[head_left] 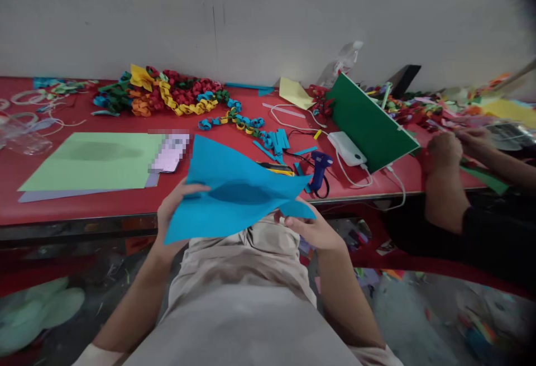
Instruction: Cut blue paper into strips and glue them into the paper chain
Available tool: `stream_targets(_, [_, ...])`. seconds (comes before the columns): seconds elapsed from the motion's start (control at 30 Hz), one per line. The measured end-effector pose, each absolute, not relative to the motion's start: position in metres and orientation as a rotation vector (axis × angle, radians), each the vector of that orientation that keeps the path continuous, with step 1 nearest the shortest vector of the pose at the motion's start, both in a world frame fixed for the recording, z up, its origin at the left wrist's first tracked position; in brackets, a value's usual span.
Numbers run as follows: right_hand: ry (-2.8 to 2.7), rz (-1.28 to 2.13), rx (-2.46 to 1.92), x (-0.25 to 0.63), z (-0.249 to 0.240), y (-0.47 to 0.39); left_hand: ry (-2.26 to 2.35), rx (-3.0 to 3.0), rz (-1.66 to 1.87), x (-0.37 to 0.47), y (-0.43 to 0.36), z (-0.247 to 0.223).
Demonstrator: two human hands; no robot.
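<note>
A large blue paper sheet (230, 187), bent and wavy, hangs over my lap at the table's front edge. My left hand (173, 212) grips its left side, with the thumb on top and the other fingers hidden under it. At the sheet's right end my right hand (312, 226) holds the curled lower corner. Just beyond the sheet lie a yellow-and-black cutter (275, 169), a dark blue glue gun (320, 170) and several cut blue strips (278, 143). A paper-ring chain (243, 123) in blue, yellow and green lies behind them.
Light green paper (92, 159) and a phone (171, 152) lie left on the red table (84, 207). Coloured chains (167, 92) are heaped behind. To the right are a white power bank (347, 148), a tilted green board (368, 123), a bottle (347, 58) and another person's hands (446, 148).
</note>
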State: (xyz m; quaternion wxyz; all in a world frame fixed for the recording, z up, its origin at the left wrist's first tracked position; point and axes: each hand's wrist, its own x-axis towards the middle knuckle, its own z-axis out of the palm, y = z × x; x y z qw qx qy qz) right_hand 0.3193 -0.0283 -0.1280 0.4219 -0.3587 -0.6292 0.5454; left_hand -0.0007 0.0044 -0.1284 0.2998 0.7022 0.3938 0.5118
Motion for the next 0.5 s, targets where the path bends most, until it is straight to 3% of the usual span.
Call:
stream_targets(0.3, [-1.508, 0.753, -0.997, 0.306, -0.13, -0.034, 1.168, 1.882, 1.421, 0.017, -0.012, -0.109])
stream_targets(0.5, [-1.661, 0.672, -0.975, 0.314, -0.123, -0.029, 1.22, 1.719, 1.292, 0.007, -0.018, -0.123])
